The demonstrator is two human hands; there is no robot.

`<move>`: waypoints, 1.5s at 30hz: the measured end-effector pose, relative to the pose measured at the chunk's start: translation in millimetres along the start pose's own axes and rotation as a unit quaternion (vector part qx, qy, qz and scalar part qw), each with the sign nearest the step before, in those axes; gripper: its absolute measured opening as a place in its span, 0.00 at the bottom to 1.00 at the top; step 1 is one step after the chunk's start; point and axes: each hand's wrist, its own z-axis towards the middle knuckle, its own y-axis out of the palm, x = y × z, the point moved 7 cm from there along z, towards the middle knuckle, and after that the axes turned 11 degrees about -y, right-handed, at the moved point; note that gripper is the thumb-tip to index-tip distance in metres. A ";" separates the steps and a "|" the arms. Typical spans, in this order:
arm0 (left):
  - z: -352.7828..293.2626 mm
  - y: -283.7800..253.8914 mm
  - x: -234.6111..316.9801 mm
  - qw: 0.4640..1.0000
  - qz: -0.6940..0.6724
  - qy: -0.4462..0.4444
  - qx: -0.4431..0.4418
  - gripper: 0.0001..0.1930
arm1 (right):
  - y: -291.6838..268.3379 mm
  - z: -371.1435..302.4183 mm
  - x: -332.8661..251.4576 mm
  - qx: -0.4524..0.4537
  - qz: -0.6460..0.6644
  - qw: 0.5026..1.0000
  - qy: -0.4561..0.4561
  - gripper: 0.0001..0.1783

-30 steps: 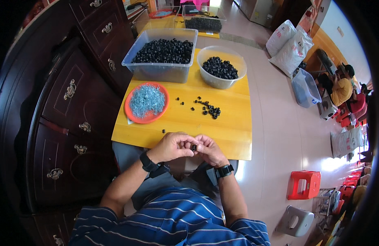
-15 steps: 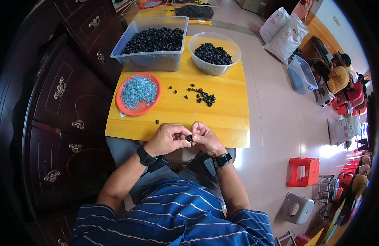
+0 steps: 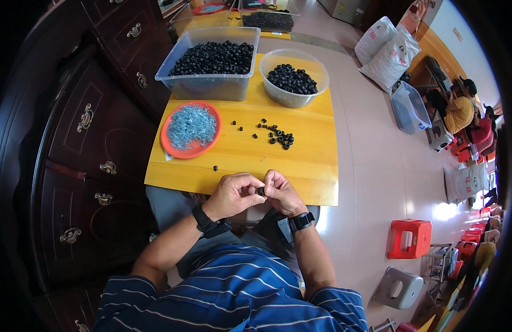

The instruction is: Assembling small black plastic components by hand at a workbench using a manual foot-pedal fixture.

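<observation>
Between the fingertips of both hands is a small black ring-shaped part (image 3: pixel 260 191), held above the near edge of the yellow table (image 3: pixel 239 160). My left hand (image 3: pixel 234 193) pinches it from the left, thumb and forefinger pressed to it. From the other side the fingers of my right hand (image 3: pixel 283 193) close on it, hiding part of it. A single black part (image 3: pixel 215 167) lies just beyond my left hand. Farther off is a loose group of black parts (image 3: pixel 282 137). At the left, a red-orange plate (image 3: pixel 197 150) carries a heap of thin, pale blue, shiny pieces (image 3: pixel 190 126).
A clear rectangular tub (image 3: pixel 209 87) and a round clear bowl (image 3: pixel 293 99), both filled with black parts, stand at the table's far side. A dark wooden cabinet (image 3: pixel 73 149) borders the left. Red (image 3: pixel 409 238) and grey stools (image 3: pixel 398 288) stand at right; people sit farther away.
The whole view has shifted slightly, with the table and its contents lower and a little to the right. Both hands keep the black part pinched between them, fingers slightly shifted.
</observation>
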 end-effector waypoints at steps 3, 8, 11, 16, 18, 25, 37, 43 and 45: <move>-1.1 1.8 3.3 1.000 0.022 0.018 -0.012 0.09 | -0.5 -2.2 -1.1 -0.007 -0.004 1.000 0.001 0.10; 0.5 3.6 9.7 0.997 0.040 0.059 -0.002 0.08 | -1.8 -1.5 -0.3 -0.009 0.007 1.000 -0.007 0.11; 1.3 6.2 2.4 0.999 0.028 0.047 0.002 0.08 | 0.1 -0.9 0.3 -0.011 0.010 1.000 0.003 0.11; 0.7 3.7 -5.8 0.999 0.002 0.038 0.027 0.07 | 6.5 1.1 -3.8 -0.009 -0.002 1.000 0.001 0.10; 1.1 2.6 -8.0 0.999 -0.009 0.035 0.025 0.07 | 8.0 1.3 -4.8 0.009 -0.014 1.000 -0.009 0.10; -2.5 3.1 -14.9 0.995 -0.101 -0.011 0.004 0.07 | 5.8 -1.4 -1.2 0.002 -0.001 1.000 0.023 0.09; -8.1 -0.7 -16.6 0.999 -0.038 0.007 0.024 0.06 | 3.6 1.5 4.3 -0.031 -0.042 0.998 0.037 0.08; -7.0 0.9 -14.6 0.999 -0.029 0.033 0.016 0.08 | 10.4 -1.5 -0.9 -0.026 -0.051 0.998 0.035 0.09; -5.2 1.4 -22.4 0.998 -0.063 0.007 -0.008 0.10 | 10.2 -2.8 -3.5 -0.018 -0.045 0.998 0.040 0.08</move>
